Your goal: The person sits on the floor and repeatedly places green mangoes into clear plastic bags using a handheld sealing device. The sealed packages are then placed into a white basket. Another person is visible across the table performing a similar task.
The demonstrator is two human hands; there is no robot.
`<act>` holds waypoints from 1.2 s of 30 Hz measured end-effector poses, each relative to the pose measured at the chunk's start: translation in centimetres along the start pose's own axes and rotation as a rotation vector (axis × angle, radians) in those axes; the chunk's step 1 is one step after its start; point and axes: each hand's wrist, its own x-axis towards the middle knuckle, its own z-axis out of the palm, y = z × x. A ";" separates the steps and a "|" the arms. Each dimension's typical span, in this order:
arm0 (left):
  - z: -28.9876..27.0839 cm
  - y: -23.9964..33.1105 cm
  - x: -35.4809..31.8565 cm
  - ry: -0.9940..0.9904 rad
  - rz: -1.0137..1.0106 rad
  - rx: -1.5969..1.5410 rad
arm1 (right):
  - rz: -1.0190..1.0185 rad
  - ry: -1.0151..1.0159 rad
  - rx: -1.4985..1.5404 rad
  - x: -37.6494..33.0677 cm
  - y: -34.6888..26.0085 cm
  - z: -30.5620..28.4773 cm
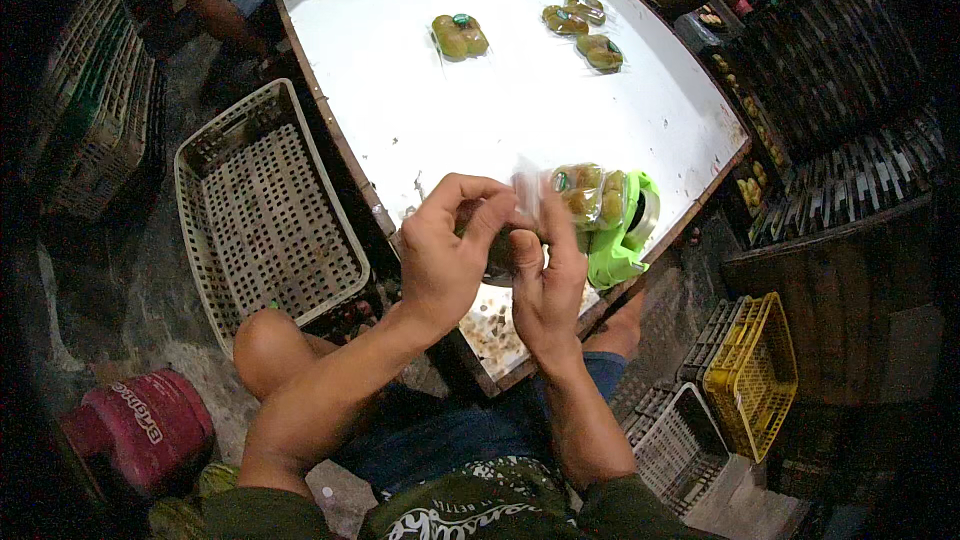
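At the table's near edge, both hands come together around a clear plastic bag (527, 185), smeared by motion. My left hand (440, 250) pinches the plastic between thumb and fingers. On its other side my right hand (550, 290) is closed around the plastic, its index finger pointing up along it. Something dark and rounded sits below the fingers, mostly hidden, and I cannot make out what it is. Just right of the hands lies a clear pack of green-brown fruit (585, 195) with a green sticker. It touches a bright green tape dispenser (622, 245).
The white table (380, 90) bears more wrapped fruit packs (460, 37) farther back. A beige crate (270, 210) stands at left, near a red gas cylinder (150, 430). Yellow (755, 375) and grey crates are at lower right. Another person's leg (215, 10) shows at far left.
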 end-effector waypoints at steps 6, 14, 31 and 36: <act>-2.0 -1.9 1.8 -0.280 0.178 -0.048 | -0.203 0.024 -0.058 0.4 0.4 -1.2; -0.8 -0.8 -0.1 0.000 0.256 -0.032 | -0.256 0.114 -0.043 1.2 0.9 -1.0; -0.6 -5.3 1.0 0.146 0.046 0.189 | 0.371 0.317 0.674 -0.4 4.4 3.3; 0.5 -6.4 1.7 0.197 0.190 0.048 | 0.244 0.488 0.613 -0.9 3.7 2.6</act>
